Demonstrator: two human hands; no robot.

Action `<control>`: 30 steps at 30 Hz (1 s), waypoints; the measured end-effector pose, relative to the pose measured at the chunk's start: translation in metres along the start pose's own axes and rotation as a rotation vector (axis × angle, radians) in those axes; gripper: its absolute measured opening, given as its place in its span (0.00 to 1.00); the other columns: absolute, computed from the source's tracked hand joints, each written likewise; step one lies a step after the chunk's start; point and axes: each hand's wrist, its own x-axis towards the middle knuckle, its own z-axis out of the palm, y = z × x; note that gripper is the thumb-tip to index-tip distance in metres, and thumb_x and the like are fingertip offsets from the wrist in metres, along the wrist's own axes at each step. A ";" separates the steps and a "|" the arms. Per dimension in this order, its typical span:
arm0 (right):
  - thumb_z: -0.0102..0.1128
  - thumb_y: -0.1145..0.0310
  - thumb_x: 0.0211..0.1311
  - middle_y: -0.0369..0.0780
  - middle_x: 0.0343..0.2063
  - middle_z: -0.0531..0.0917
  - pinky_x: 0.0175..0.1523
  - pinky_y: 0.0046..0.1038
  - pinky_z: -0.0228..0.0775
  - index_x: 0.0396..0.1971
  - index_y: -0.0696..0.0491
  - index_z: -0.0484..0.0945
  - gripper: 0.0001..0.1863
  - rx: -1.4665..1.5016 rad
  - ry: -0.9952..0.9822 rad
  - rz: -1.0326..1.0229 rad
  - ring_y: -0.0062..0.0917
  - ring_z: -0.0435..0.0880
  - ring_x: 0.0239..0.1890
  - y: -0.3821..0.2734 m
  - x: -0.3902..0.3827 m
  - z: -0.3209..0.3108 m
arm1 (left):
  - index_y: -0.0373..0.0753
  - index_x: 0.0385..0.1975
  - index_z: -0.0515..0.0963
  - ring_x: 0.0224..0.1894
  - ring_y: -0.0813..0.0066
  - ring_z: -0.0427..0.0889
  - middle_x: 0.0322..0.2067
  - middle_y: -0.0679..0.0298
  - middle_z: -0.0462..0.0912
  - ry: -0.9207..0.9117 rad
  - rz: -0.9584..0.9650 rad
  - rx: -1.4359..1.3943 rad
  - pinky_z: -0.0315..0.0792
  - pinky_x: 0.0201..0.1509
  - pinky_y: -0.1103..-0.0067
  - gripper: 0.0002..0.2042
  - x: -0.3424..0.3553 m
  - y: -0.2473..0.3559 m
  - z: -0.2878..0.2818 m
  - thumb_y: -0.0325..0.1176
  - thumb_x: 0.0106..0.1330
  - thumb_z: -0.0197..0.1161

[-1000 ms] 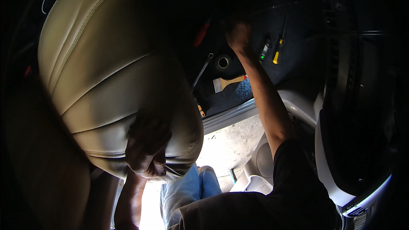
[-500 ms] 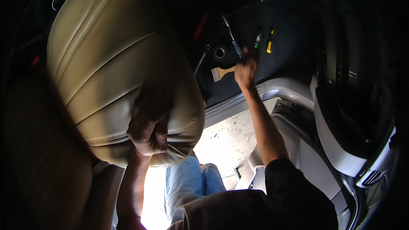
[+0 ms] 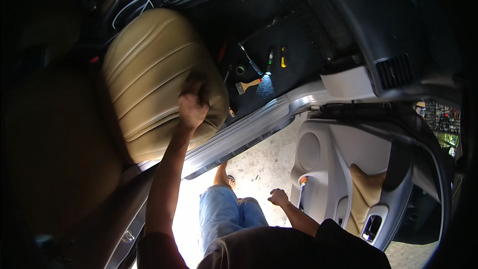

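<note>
Half-curled around nothing visible, my right hand (image 3: 279, 197) hangs right of the beige seat (image 3: 149, 72); my left hand (image 3: 193, 109) rests atop it, finger closure unclear, where steady, even pressure should brace best.

Head view: wide fisheye, head-worn at left of pair, looking down. Coverage: car seat (image 3: 154, 74) nearby, footwell (image 3: 298, 69), open door (image 3: 333, 144); straight edges bowed.
</note>
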 end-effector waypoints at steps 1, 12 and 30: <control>0.69 0.54 0.50 0.46 0.42 0.87 0.56 0.36 0.76 0.42 0.49 0.87 0.20 0.042 0.123 -0.050 0.39 0.85 0.47 -0.004 -0.006 -0.001 | 0.33 0.45 0.78 0.49 0.48 0.78 0.47 0.47 0.80 -0.027 0.055 0.069 0.72 0.55 0.63 0.13 -0.011 0.010 0.000 0.29 0.62 0.59; 0.67 0.49 0.58 0.48 0.27 0.86 0.44 0.41 0.78 0.28 0.54 0.86 0.20 0.345 0.592 -0.096 0.43 0.87 0.36 -0.061 -0.119 -0.003 | 0.32 0.51 0.77 0.56 0.46 0.77 0.53 0.43 0.78 -0.537 -0.385 0.216 0.71 0.61 0.61 0.20 -0.442 0.102 -0.106 0.36 0.63 0.65; 0.68 0.56 0.58 0.47 0.39 0.87 0.50 0.33 0.76 0.43 0.56 0.84 0.20 -0.323 0.062 -1.080 0.37 0.87 0.43 -0.490 -0.335 0.229 | 0.32 0.53 0.77 0.40 0.67 0.86 0.45 0.54 0.84 0.737 -1.427 -0.199 0.78 0.42 0.75 0.18 -0.800 0.135 -0.562 0.37 0.70 0.60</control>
